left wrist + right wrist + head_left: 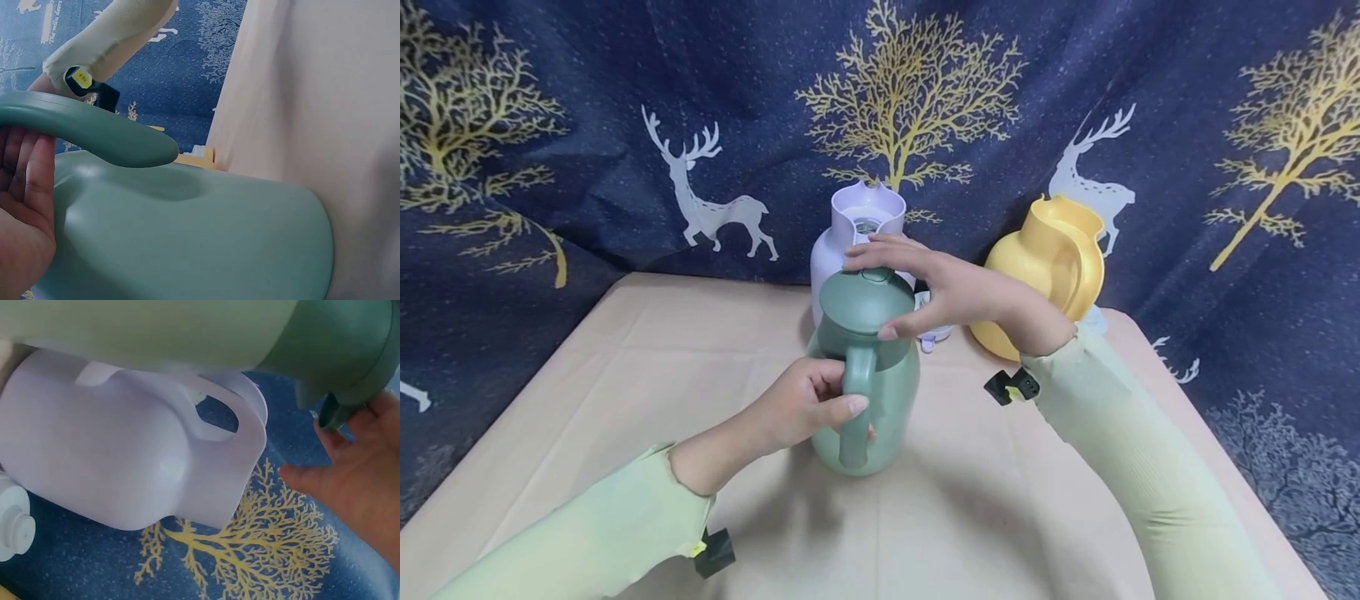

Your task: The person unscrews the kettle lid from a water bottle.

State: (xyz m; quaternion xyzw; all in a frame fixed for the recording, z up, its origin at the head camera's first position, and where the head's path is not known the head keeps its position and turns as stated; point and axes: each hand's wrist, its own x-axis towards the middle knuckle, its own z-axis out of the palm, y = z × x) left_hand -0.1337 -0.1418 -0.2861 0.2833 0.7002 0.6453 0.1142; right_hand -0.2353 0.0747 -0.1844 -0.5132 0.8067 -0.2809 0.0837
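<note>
A green thermos jug [891, 400] stands upright on the table, its handle [859, 400] towards me. My left hand [801, 404] grips this handle, fingers round it and thumb along the near side. In the left wrist view the fingers [28, 162] pass behind the handle. My right hand [951, 287] holds the round green lid [867, 304] on top, thumb at the near rim and fingers across the far side. In the right wrist view its fingers [334, 440] touch a small dark green part under the lid's rim.
Behind the green jug stands a lilac jug [825, 254] with an open top. To the right is a yellow jug [1011, 258], also open-topped. Between them a small lilac-and-white piece [934, 333] lies on the table. A dark blue patterned curtain [760, 75] hangs behind the beige-covered table [662, 350].
</note>
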